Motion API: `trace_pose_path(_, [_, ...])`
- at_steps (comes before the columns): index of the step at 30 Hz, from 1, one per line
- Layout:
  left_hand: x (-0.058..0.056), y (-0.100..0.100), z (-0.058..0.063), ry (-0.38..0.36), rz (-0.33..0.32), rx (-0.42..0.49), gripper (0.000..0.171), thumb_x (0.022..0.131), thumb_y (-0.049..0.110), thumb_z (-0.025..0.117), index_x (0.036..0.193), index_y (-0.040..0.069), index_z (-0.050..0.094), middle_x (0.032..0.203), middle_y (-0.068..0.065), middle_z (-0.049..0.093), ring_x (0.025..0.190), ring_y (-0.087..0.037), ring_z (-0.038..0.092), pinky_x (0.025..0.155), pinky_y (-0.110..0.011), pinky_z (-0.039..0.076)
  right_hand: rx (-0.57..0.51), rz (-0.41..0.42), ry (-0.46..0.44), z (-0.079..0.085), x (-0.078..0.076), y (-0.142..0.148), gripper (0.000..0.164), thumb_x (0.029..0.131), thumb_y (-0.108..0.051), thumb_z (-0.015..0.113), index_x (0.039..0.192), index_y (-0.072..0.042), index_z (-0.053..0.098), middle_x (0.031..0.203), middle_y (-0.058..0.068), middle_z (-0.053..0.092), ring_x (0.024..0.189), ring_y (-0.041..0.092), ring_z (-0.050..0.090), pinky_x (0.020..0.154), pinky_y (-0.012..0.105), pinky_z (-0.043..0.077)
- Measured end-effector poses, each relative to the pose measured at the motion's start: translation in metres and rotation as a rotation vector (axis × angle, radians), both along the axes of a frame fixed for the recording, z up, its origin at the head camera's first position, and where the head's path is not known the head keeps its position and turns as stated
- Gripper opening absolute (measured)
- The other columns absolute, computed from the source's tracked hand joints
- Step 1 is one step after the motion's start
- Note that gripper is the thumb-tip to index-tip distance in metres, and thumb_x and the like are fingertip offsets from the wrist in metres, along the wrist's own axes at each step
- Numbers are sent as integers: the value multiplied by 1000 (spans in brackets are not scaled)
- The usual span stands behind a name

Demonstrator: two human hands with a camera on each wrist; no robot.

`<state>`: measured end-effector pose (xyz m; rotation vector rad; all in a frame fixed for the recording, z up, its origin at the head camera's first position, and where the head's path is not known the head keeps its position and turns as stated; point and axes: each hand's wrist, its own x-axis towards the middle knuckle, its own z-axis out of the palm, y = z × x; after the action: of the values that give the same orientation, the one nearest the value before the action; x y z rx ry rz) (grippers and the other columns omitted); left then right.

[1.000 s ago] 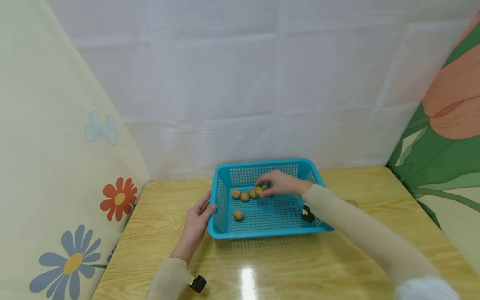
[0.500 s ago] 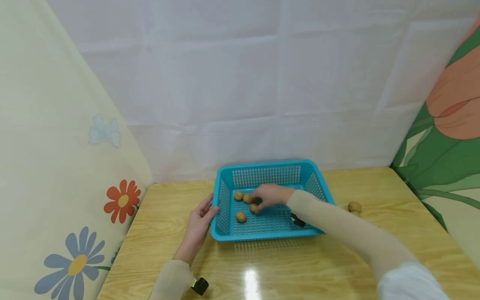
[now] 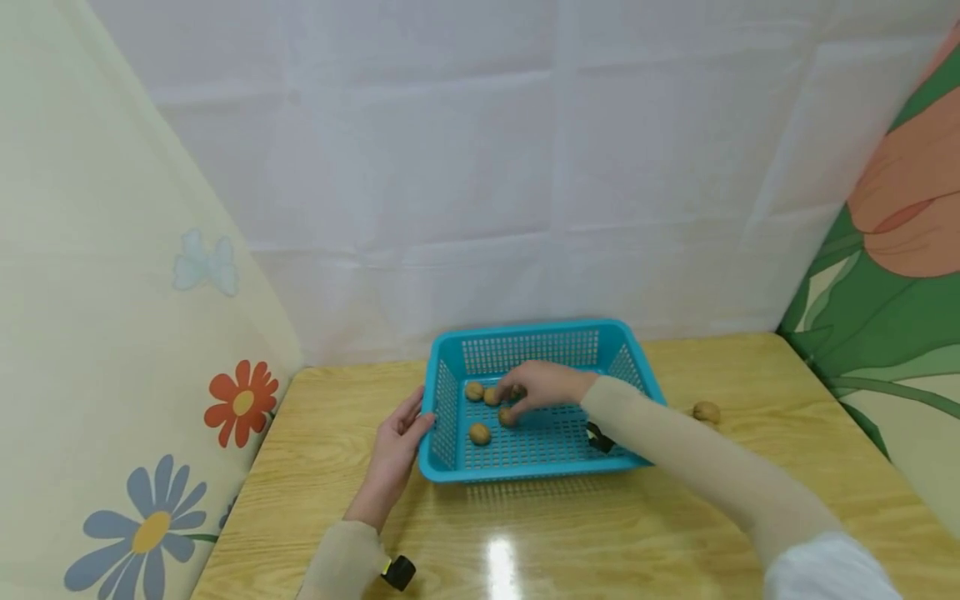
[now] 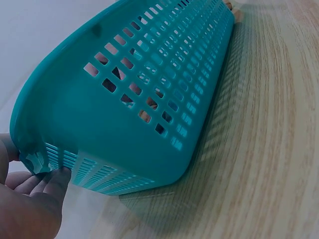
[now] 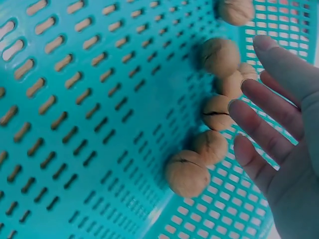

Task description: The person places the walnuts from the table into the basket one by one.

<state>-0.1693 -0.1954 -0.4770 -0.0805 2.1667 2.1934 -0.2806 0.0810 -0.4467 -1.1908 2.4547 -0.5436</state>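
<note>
A blue plastic basket [image 3: 525, 475] with slotted walls stands on the wooden table, several walnuts on its floor. My left hand [image 3: 397, 442] grips its left rim, thumb on top; in the left wrist view the fingers [image 4: 55, 184] curl beneath the rim. My right hand [image 3: 543, 385] reaches inside, its thumb close to one walnut [image 3: 507, 417]. In the right wrist view its fingers [image 5: 269, 107] are spread loosely beside a row of walnuts, gripping none. Another walnut [image 3: 480, 433] lies apart, nearer the front wall.
To the right of the basket, a walnut [image 3: 707, 412] rests on the wooden table [image 3: 585, 542], partly overlapping another behind the sleeve. A white cloth [image 3: 420, 167] hangs behind the table, with flower-printed panels [image 3: 150, 375] at the sides.
My right hand has moved left and toward the front inside the basket, and its fingers have spread slightly. One walnut now lies nearer the front than before. My left hand stays on the rim.
</note>
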Motion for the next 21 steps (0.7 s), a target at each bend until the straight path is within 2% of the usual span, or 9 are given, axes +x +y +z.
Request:
trace_pose_path(7, [0, 0, 0, -6, 3, -10, 60, 107, 12, 59, 162, 7, 36, 159, -19, 46, 143, -34, 48, 98, -27, 55, -51, -22, -24, 22, 3, 18, 43, 98, -27, 76, 137, -13, 68, 129, 3, 70, 95, 12, 65, 82, 37, 56])
trace_pose_path(13, [1, 1, 0, 4, 3, -5, 60, 107, 11, 59, 162, 7, 37, 160, -18, 45, 145, -31, 46, 98, -21, 53, -87, -21, -24, 43, 8, 37, 43, 100, -30, 73, 138, -11, 67, 135, 9, 68, 103, 13, 65, 89, 36, 56])
trace_pose_path(21, [2, 1, 2, -8, -5, 11, 59, 108, 12, 59, 162, 8, 36, 162, -16, 43, 146, -29, 44, 99, -20, 52, -132, -36, 60, 59, 19, 72, 32, 100, -25, 73, 129, -14, 71, 128, 5, 71, 96, 9, 65, 84, 34, 56])
